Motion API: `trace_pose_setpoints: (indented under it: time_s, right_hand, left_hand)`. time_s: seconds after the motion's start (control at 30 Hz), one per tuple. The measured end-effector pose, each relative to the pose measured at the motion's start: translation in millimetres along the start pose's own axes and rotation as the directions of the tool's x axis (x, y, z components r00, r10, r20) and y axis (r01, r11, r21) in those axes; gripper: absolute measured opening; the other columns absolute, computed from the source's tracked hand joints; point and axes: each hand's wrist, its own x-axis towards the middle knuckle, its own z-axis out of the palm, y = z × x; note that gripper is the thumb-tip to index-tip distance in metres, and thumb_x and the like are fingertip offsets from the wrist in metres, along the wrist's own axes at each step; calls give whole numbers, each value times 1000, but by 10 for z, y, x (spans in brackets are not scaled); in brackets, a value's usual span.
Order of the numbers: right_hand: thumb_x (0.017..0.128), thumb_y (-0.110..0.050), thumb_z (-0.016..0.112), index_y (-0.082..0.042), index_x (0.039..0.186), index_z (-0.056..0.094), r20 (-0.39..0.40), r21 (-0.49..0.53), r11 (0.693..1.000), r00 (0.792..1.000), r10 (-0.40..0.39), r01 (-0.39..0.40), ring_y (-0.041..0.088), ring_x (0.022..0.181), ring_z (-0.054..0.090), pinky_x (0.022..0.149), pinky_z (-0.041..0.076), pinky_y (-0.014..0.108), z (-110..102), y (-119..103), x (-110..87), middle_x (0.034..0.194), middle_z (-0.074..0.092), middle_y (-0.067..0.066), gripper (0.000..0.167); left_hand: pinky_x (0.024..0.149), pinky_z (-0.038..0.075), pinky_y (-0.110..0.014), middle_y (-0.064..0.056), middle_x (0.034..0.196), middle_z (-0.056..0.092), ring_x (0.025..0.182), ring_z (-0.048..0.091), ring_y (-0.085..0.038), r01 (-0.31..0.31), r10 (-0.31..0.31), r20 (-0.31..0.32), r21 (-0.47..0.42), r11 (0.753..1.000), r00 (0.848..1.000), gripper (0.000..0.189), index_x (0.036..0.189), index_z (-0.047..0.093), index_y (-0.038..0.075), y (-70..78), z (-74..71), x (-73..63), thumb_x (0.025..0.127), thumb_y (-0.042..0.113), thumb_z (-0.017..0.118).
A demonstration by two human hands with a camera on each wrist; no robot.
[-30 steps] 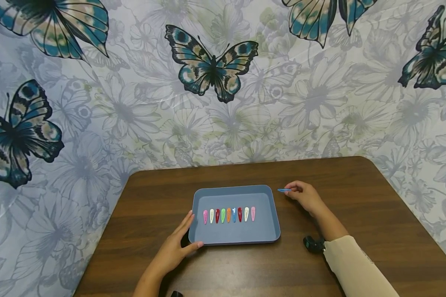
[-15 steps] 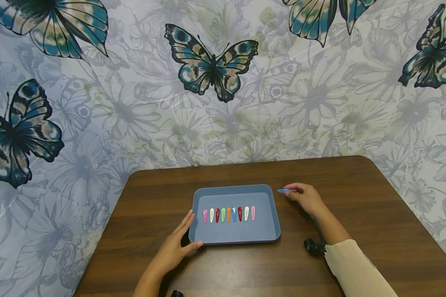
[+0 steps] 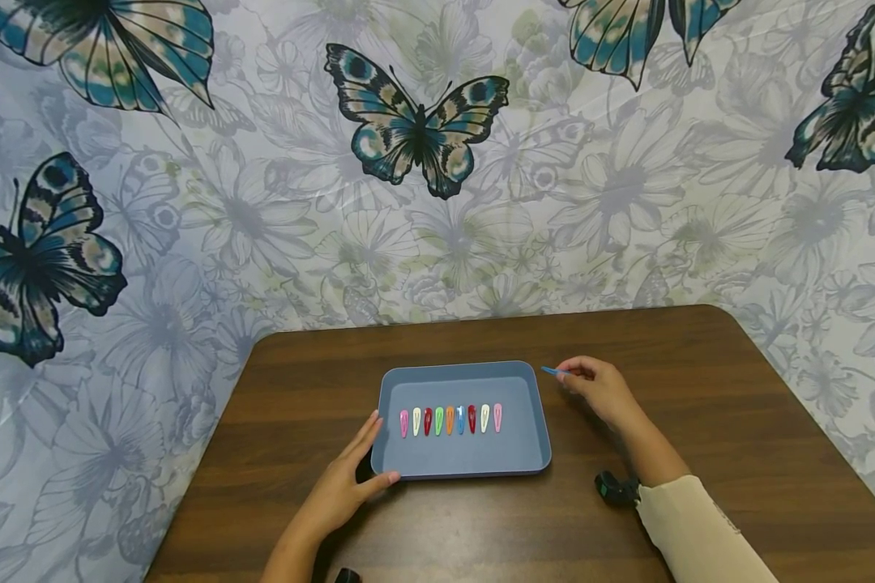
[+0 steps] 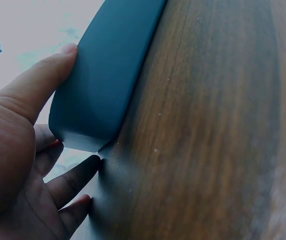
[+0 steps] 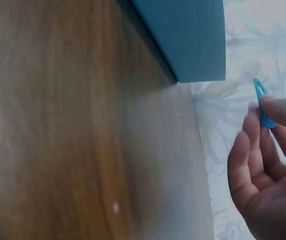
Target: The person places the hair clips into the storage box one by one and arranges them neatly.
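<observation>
A blue-grey tray point(image 3: 467, 461) lies on the table with several snap hair clips in a row, in pink, white, red, green, orange and blue. My left hand point(image 3: 339, 490) rests against the tray's near-left corner, thumb at the near side and fairly straight fingers along the left side. In the left wrist view the thumb touches the tray wall point(image 4: 103, 75). Beyond the tray's right edge, my right hand point(image 3: 598, 393) pinches a blue snap hair clip point(image 5: 259, 91) between thumb and fingers. The clip's narrow end points toward the tray.
The brown wooden table point(image 3: 700, 389) extends around the tray on all sides. A wall covering point(image 3: 262, 243) with butterflies and flowers stands behind its far edge. A black wrist device point(image 3: 616, 488) sits at my right wrist, below a light sleeve point(image 3: 700, 526).
The blue hair clip in my right hand has tilted slightly, its free end now a little higher and nearer the tray. My left hand and the tray stay in place.
</observation>
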Motion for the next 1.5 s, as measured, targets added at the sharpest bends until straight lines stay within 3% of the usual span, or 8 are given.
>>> trace_pose_setpoints:
  time_s: [0.27,0.47,0.6,0.77,1.03,1.17,1.33,1.5]
  right_hand:
    - [97,-22,70,-6,111,73,-41,2,999,998,-50,50,13,76,47,63,41,24,25,-53,-42,85,53,2,22]
    - [98,-13,67,2,112,70,-14,85,993,997,-77,78,26,85,69,73,54,31,16,-164,-95,99,68,24,21]
    - [98,-17,68,0,114,71,15,118,989,996,-89,87,30,98,74,85,57,33,27,-152,-100,109,73,24,24]
    - [97,-24,71,-4,112,73,3,63,994,996,-84,84,21,93,71,78,53,23,56,-80,-67,105,75,14,25]
    - [95,-13,71,2,107,68,7,36,995,996,-93,92,20,83,66,70,51,21,96,-107,-71,102,72,20,20]
    - [96,-10,69,6,113,64,31,99,989,993,-115,112,13,82,69,74,56,23,122,-98,-83,102,68,23,23]
    - [98,-1,62,13,128,54,103,261,958,984,-147,115,16,84,74,75,63,33,150,-72,-85,103,60,23,34]
    - [98,-1,62,13,132,53,117,291,950,982,-148,109,17,82,74,73,64,36,181,-65,-90,105,59,20,38]
  left_hand:
    - [117,25,-70,13,171,10,156,21,-31,-3,3,1,-1,1000,1000,96,162,20,36,9,-6,9,85,59,73]
    - [117,25,-70,15,171,10,156,21,-32,5,-5,4,-3,1000,1000,97,162,19,36,19,-9,8,85,58,73]
    - [117,25,-70,15,171,10,156,21,-32,5,-5,4,-4,1000,1000,96,162,20,36,22,-11,6,85,57,73]
    - [117,25,-70,15,171,10,156,21,-32,-1,1,3,-9,1000,1000,96,162,20,36,20,-10,8,85,57,74]
    - [117,25,-71,14,171,10,156,21,-32,3,-3,-2,-2,1000,1000,96,162,20,36,12,-7,4,86,56,74]
    - [117,25,-70,14,171,10,156,21,-32,-1,1,0,-6,1000,1000,96,162,20,36,10,-6,3,85,57,74]
    - [117,26,-70,14,171,10,156,22,-32,-3,3,-2,-6,1000,1000,96,162,20,36,10,-5,3,86,56,74]
    - [117,26,-70,15,171,10,156,22,-31,-6,6,-2,-1,1000,1000,96,162,20,36,2,-4,2,85,59,72]
